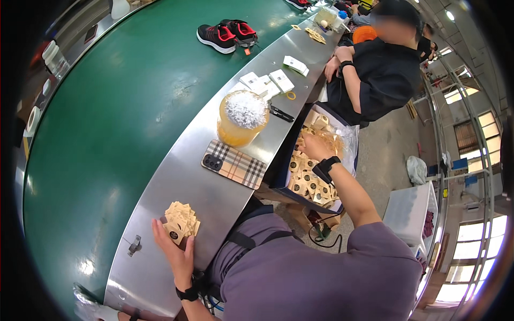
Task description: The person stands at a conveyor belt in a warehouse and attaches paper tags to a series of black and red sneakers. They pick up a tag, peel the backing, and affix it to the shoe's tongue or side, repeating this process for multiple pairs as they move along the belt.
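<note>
A heap of small tan paper packets with dark round marks point(182, 220) lies on the metal ledge. My left hand point(175, 258) rests against its near side, thumb and fingers spread around the heap. To the right, my right hand point(317, 145) reaches into an open box point(338, 119) filled with loose tan packets point(306, 179). Its fingertips are down among the packets, so what they grip, if anything, is hidden. Clear plastic wrapping lines the box's right side. A phone in a plaid case point(234, 163) lies on the ledge between my hands.
Beyond the phone stands a yellowish tub topped with white shreds point(246, 109), beside a black pen point(281, 113) and white cards point(267, 84). Black-and-red shoes point(227, 36) sit on the green belt point(134, 107). A co-worker point(369, 69) in black sits past the box.
</note>
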`<state>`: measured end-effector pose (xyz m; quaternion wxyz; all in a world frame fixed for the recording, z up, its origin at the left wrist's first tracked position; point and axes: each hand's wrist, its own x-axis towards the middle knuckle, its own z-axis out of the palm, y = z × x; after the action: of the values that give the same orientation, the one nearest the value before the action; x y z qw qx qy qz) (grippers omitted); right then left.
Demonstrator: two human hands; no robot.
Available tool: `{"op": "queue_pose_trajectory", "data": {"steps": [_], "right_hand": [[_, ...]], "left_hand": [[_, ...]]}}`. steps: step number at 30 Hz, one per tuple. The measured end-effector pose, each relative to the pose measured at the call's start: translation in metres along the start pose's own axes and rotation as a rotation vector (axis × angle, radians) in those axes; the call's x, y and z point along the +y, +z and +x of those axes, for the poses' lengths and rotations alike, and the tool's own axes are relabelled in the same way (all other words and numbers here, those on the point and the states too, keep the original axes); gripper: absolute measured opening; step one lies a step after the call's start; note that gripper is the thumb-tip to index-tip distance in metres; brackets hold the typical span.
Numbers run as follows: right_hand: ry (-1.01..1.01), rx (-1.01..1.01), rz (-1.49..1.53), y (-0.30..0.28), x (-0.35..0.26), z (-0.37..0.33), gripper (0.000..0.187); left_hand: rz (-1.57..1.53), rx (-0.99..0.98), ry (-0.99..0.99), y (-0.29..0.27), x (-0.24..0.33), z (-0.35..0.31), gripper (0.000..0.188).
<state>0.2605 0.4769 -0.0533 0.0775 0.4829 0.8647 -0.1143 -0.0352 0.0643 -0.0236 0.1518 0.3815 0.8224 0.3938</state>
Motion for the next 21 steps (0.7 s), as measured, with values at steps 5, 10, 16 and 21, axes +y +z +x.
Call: {"op": "queue_pose_trajectory", "data": {"steps": [5, 10, 16, 21], "right_hand": [[-0.071, 0.09, 0.045, 0.038, 0.015, 0.01, 0.035], [-0.09, 0.208, -0.026, 0.046, 0.01, 0.002, 0.038], [-0.15, 0.317, -0.017, 0.026, 0.003, -0.017, 0.043], [-0.274, 0.459, 0.072, 0.033, 0.006, -0.018, 0.038]], "left_hand": [[-0.007, 0.019, -0.005, 0.0, -0.002, -0.001, 0.082], [-0.022, 0.023, -0.015, 0.001, -0.001, -0.002, 0.083], [-0.026, 0.019, -0.01, 0.003, -0.001, 0.001, 0.085], [-0.012, 0.029, 0.002, 0.001, 0.001, 0.001, 0.085]]}}
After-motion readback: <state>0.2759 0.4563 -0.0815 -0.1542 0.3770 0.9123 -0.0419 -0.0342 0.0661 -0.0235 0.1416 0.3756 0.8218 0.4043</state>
